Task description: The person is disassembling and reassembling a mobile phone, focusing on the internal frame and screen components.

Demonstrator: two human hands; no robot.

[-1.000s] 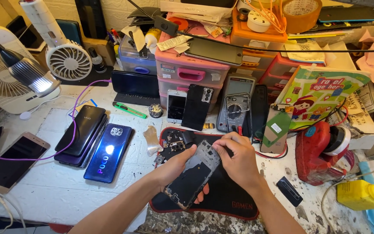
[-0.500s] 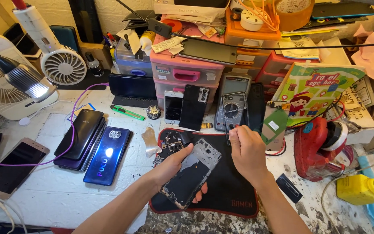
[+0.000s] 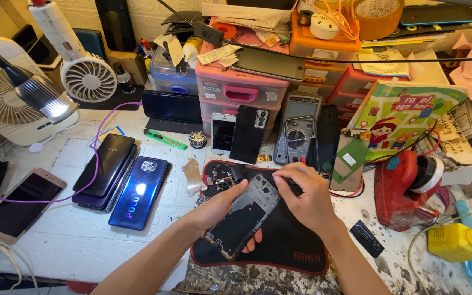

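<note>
The opened phone frame (image 3: pixel 242 217) lies tilted over the black work mat (image 3: pixel 296 247) near the table's front edge, cradled from beneath by the left hand (image 3: pixel 219 210), its grip closed around the frame's edges, seemingly to steady it; the right hand (image 3: pixel 304 198) pinches its fingers together at the frame's top corner, what they hold hidden; spare phones (image 3: pixel 120 177) lie parked toward the left edge, apart from the mat.

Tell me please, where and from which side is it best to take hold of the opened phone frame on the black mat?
Probably by its long side edges, coming from the left, as the left hand already does. The phone frame lies tilted over the black mat, its inner face with exposed parts turned up, so thin edges look safer than the face. The right hand occupies the upper end.
</note>
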